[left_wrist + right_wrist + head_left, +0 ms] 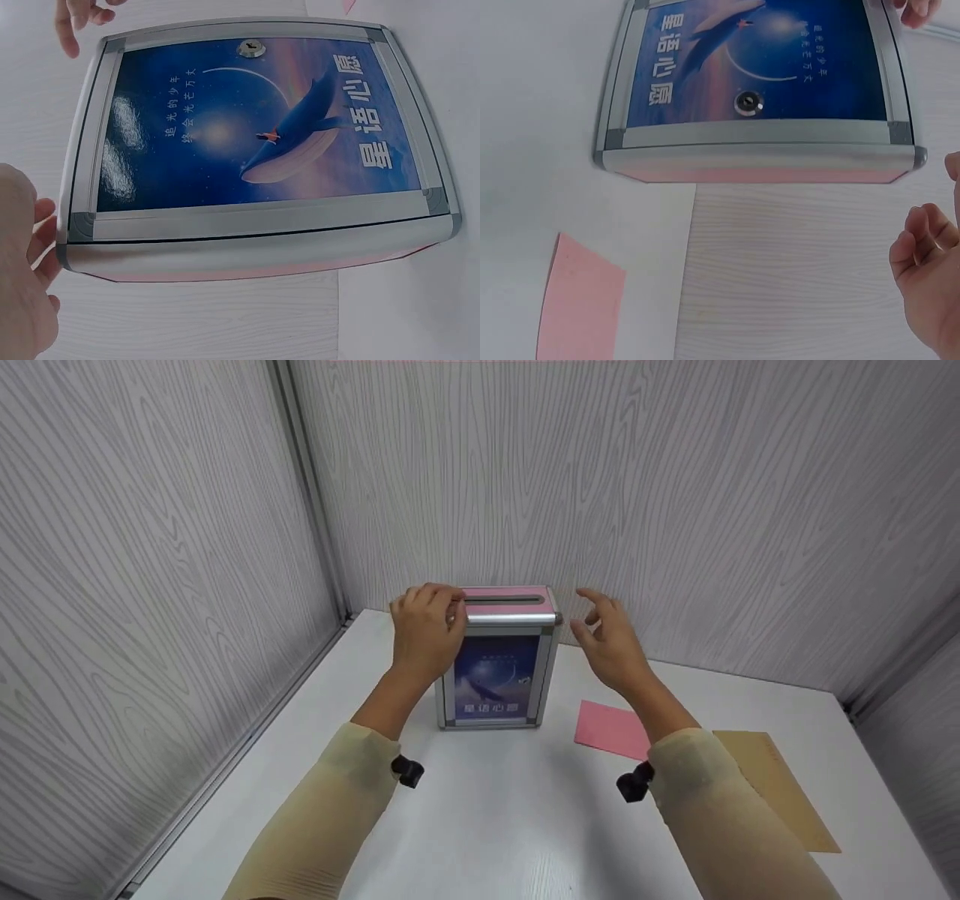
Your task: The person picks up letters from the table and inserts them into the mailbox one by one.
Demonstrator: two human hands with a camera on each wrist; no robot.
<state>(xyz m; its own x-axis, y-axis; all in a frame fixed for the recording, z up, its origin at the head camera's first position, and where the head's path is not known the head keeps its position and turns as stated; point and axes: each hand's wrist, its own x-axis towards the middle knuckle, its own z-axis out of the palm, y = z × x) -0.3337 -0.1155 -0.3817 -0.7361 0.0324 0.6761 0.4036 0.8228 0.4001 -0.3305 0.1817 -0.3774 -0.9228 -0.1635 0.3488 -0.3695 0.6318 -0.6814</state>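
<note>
A silver-framed box [495, 675] with a pink slotted top stands upright on the white table, its front showing a blue whale picture and a keyhole lock [251, 49]. My left hand [426, 630] holds the box's upper left corner, fingers bent over the top edge. Part of those fingers is hidden behind the corner in the left wrist view. To the right of the box, my right hand [611, 641] hangs in the air, apart from it. Its fingers are loosely bent, with nothing between them and the thumb.
A pink folded paper or envelope [604, 727] lies right of the box, partly under my right forearm in the head view. Further right is a brown envelope [787, 791]. Grey wood-grain panels [600, 495] rise behind the table and at both sides.
</note>
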